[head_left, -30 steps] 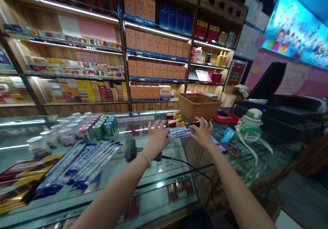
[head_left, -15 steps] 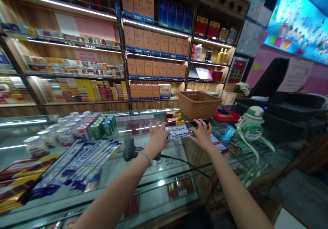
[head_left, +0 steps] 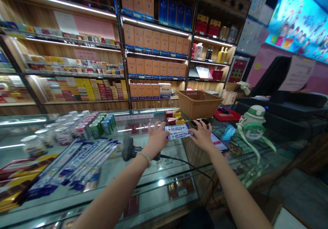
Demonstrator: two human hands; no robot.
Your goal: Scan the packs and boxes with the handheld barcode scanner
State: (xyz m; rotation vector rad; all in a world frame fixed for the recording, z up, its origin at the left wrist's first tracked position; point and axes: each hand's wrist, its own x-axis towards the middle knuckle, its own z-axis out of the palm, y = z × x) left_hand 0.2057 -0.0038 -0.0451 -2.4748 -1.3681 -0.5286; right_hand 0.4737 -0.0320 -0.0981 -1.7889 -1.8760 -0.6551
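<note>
Two blue-and-white wrapped snack packets (head_left: 177, 132) lie side by side, stretched between my hands over the right part of the glass counter. My left hand (head_left: 158, 137) grips their left ends near the thumb, its other fingers spread upward. At the right ends, my right hand (head_left: 202, 135) pinches them by thumb and forefinger, the remaining fingers raised. Just beyond is a stack of red and yellow snack packs (head_left: 174, 117). A barcode scanner (head_left: 129, 149) rests left of my left wrist, partly hidden by it. Long blue-and-white packets (head_left: 77, 162) lie fanned out further left.
A wicker basket (head_left: 200, 104) stands behind my right hand. Rows of jars (head_left: 63, 135) and small green packs (head_left: 96, 130) occupy the counter's left. To the right are a phone (head_left: 219, 143), a strapped bottle (head_left: 253, 123) and a monitor (head_left: 271, 77). The scanner cable runs below my hands.
Both hands keep hold of the packets in nearly the same place. The packets have shifted very slightly, and the view has moved a little.
</note>
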